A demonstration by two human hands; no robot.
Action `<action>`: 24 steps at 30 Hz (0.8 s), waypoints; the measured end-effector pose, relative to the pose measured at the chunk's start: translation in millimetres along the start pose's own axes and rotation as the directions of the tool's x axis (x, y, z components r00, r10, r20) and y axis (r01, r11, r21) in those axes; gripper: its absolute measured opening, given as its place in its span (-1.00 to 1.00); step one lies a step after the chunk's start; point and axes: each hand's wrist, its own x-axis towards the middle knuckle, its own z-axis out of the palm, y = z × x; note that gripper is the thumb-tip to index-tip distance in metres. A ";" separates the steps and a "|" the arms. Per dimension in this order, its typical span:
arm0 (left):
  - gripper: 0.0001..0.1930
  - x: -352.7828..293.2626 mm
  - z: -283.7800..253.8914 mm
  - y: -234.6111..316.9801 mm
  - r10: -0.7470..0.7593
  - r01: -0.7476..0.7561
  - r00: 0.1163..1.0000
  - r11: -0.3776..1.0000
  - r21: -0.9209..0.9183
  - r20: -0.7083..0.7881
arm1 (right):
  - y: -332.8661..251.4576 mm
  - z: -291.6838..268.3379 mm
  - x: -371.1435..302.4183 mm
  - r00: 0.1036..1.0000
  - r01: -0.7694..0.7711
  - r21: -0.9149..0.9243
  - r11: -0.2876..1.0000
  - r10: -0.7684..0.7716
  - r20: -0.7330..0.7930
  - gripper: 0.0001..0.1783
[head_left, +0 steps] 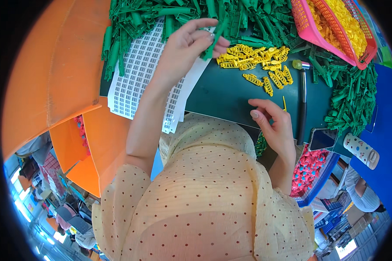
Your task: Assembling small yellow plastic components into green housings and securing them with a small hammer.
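Note:
Above the sticker sheets, my left hand [188, 47] is closed around a long green plastic piece [216, 40], pinched between thumb and fingers. My right hand [272, 124] hovers at the near edge of the dark green table [222, 93], its fingers loosely bent and apart, with nothing seen in them. Small yellow plastic parts [248, 56] lie in a loose group between the two hands. Under my left forearm lie white sheets of printed stickers [133, 65]. A mallet [303, 95] with a black grip and a yellowish head rests to the right of my right hand.
Green pieces [265, 21] are heaped along the far side, with another pile [355, 98] at right. A pink basket [307, 26] holds yellow parts. A phone [323, 139] and a patterned white bottle [360, 151] sit at right. Orange bins [74, 152] stand at left.

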 end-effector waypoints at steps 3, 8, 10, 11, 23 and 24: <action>-0.69 -17.9 0.4 -8.2 -0.112 0.105 0.989 0.992 0.076 0.093 | 1.1 0.5 7.5 0.998 0.051 -0.027 0.998 -0.051 -0.022 -0.78; -0.93 -55.4 21.5 -30.8 -0.149 0.076 0.985 0.830 0.552 0.088 | 16.9 -11.9 16.8 0.942 0.048 -0.137 0.989 -0.091 -0.324 -0.82; -0.92 -59.5 27.3 -44.1 -0.001 -0.113 0.985 0.743 0.660 0.170 | 22.0 -9.3 21.9 0.924 0.093 -0.217 0.972 -0.166 -0.345 -0.83; -0.90 -61.3 29.8 -49.3 0.138 -0.294 0.954 0.607 0.738 0.266 | 23.8 -7.3 24.7 0.900 0.143 -0.296 0.944 -0.249 -0.358 -0.83; -0.89 -67.4 11.4 -37.1 0.199 -0.142 0.980 0.687 0.713 0.003 | 17.7 20.1 48.4 0.866 0.255 -0.654 0.713 -0.468 -0.173 -0.60; -0.89 -69.3 12.2 -36.8 0.175 -0.114 0.984 0.727 0.677 -0.022 | 12.6 18.6 45.3 0.869 0.280 -0.557 0.782 -0.453 -0.198 -0.60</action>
